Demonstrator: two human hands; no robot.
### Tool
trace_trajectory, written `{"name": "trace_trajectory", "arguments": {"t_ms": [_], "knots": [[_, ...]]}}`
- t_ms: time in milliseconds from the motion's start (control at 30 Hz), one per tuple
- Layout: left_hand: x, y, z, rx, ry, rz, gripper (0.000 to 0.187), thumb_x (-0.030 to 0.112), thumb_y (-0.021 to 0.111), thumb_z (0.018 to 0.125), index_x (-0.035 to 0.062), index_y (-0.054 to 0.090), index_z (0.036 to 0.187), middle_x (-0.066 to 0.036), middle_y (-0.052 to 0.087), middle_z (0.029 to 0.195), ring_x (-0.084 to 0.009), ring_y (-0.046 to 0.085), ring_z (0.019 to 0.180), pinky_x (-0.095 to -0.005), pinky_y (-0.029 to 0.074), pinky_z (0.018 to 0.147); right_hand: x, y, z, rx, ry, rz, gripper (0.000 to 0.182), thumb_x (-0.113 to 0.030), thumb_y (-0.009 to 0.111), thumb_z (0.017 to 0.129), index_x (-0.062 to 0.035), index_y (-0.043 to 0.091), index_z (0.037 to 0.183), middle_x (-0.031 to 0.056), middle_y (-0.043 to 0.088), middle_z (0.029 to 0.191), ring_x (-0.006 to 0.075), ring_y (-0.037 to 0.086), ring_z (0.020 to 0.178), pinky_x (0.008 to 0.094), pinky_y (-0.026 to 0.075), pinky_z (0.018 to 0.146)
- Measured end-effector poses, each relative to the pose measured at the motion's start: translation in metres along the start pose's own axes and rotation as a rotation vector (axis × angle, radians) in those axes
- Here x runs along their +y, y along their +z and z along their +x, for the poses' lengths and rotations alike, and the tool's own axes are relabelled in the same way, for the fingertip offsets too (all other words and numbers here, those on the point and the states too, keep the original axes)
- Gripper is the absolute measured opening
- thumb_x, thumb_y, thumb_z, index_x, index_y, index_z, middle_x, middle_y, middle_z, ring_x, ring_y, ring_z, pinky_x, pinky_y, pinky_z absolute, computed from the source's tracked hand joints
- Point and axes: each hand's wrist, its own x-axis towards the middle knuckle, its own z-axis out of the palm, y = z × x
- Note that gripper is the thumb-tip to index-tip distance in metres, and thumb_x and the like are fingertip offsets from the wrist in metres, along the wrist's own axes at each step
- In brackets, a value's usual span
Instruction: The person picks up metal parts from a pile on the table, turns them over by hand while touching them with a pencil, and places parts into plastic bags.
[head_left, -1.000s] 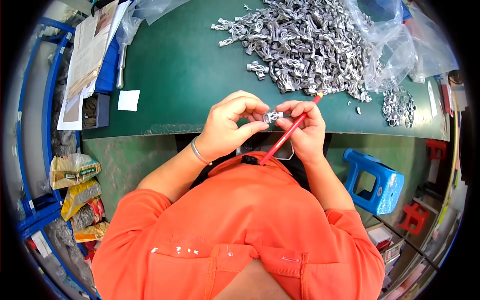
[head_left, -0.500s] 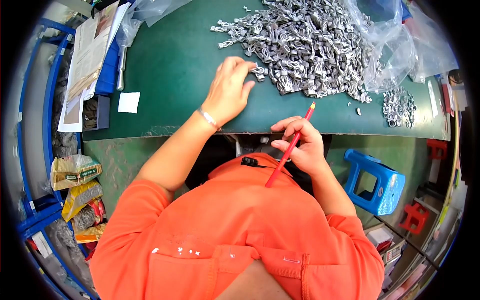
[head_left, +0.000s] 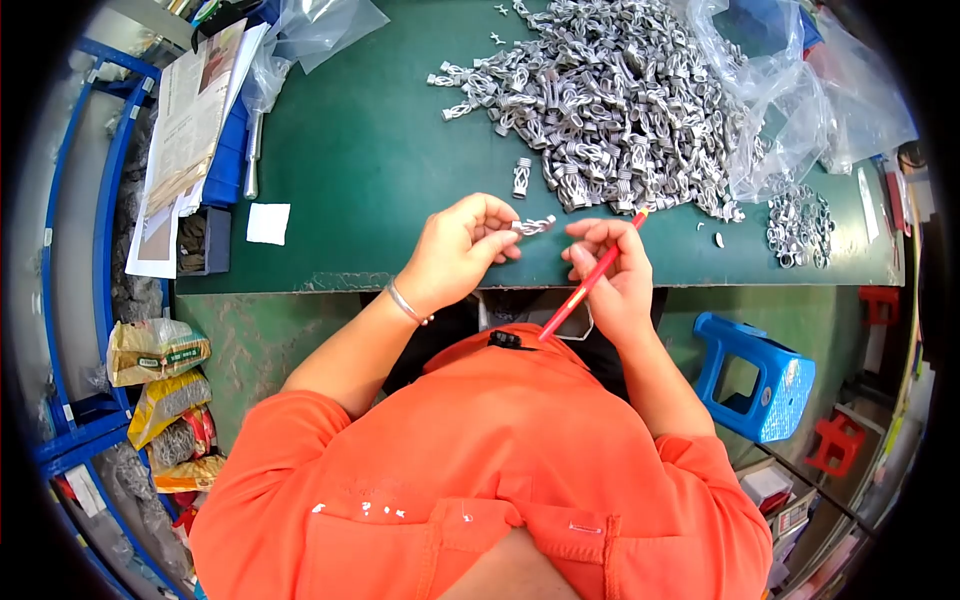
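Note:
Between thumb and fingers, my left hand (head_left: 462, 248) pinches a small grey openwork metal part (head_left: 533, 226) over the front of the green table (head_left: 350, 190). My right hand (head_left: 615, 272) is closed around a red pencil (head_left: 580, 292), whose tip points up and away from me. The fingers of both hands are close together, with the grey part between them and nearer the left. One similar loose part (head_left: 522, 177) lies just beyond my left hand. Farther back spreads a large pile of such grey parts (head_left: 620, 110).
Small rings (head_left: 800, 225) lie in a heap at the right, beside clear plastic bags (head_left: 780, 110). A white paper square (head_left: 268, 223), newspapers (head_left: 190, 120) and a grey bin (head_left: 205, 240) are at the left. On the floor at right stands a blue stool (head_left: 755, 375).
My left hand has drawn back from the pile's edge toward me, now holding a grey part. The right hand, still with the pencil, has shifted slightly right.

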Motion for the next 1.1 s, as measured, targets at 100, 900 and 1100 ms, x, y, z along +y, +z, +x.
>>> {"name": "trace_trajectory", "arguments": {"t_ms": [100,900,1100], "knots": [[0.003,0.004,-0.008,-0.049,0.042,-0.051,0.013,-0.002,0.054,0.088,-0.0034,0.053,0.1,-0.007,0.062,0.09,-0.0127,0.063,0.079,-0.0232,0.051,0.069,-0.007,0.004,0.005,-0.043,0.085,0.022,0.019,0.001,0.056,0.086,-0.0011,0.048,0.103,0.0069,0.057,0.101,0.01,0.056,0.082,0.0217,0.047,0.068],[0.005,0.003,0.019,0.151,0.503,0.705,0.02,0.009,0.072,0.072,0.0012,0.061,0.087,-0.008,0.058,0.086,-0.0171,0.058,0.067,-0.0279,0.047,0.058,-0.01,-0.012,-0.01,-0.345,-0.554,-0.452,0.033,-0.001,0.078,0.064,-0.0034,0.049,0.078,0.0143,0.063,0.085,0.0244,0.06,0.073,0.0308,0.048,0.063],[-0.019,-0.006,0.048,0.295,0.588,0.821,0.018,0.005,0.069,0.075,0.001,0.061,0.09,-0.01,0.059,0.083,-0.0213,0.061,0.067,-0.0294,0.048,0.058,-0.01,-0.012,-0.012,-0.23,-0.497,-0.475,0.033,0.001,0.078,0.064,-0.0029,0.049,0.08,0.0146,0.063,0.084,0.0245,0.06,0.074,0.0307,0.048,0.064]]}}
